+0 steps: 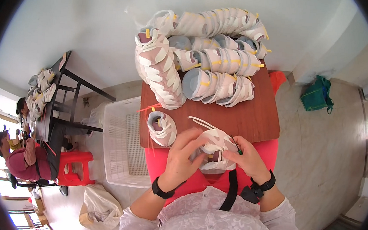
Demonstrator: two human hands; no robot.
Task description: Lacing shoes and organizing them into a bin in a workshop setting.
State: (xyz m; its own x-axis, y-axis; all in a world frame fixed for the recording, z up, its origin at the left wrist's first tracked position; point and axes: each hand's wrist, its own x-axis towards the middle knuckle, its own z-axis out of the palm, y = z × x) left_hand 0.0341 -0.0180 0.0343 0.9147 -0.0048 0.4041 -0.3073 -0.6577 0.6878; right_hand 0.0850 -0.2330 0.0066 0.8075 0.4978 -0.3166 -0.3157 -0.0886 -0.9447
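Both hands were on one shoe upper (216,148) at the near table edge, over the lap. Left hand (181,158) wrapped its left side, fingers curled on it. Right hand (249,160) gripped the right side and pinched a small green-tipped tool (238,150) against it. White laces (203,123) trailed loose off the top, so this piece looked mid-work, not finished.

Just left of it, one upper (162,128) sat alone on the table (253,116), orange ties (150,109) beside it. Can't tell if that one was done or waiting.

Farther back, stacked rows of uppers (206,56) covered the far half of the table. Judging by that, most of the batch sat in stacks, with two pieces out. Done versus pending in the stacks: couldn't tell.

White crate (123,140) stood on the floor left of the table.
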